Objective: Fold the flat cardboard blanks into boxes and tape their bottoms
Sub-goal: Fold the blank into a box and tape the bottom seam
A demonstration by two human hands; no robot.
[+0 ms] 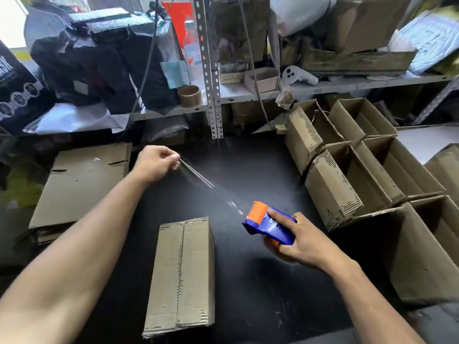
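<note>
flat blanks [79,184]: stack of unfolded cardboard lying on the black table [248,170], left of and just below the left hand's pinch; top sheet flat, slots visible at its edges.
left hand [156,163]: raised above the table, fingers curled, thumb and fingertips pinching the free end of the clear tape [198,176].
clear tape: stretched taut in the air from the left pinch, running down and to the right to the mouth of the dispenser; apart from the box under it.
box [182,276]: folded, lying closed side up on the table, below the tape span and between the two forearms; centre seam of the two flaps faces up, a bit of film shows at its far edge. Neither hand touches it.
tape dispenser [269,223]: blue body, orange roller end pointing toward the left hand; held off the table, to the right of the box's far end.
right hand [300,240]: wrapped around the dispenser from the right, index finger laid along its top, other fingers curled under.
open boxes [347,170]: several erected ones, open sides up, packed together right of the right hand.
shelf [323,86]: behind everything, cluttered; tape core [190,95] sits on it, beyond the left hand.
</note>
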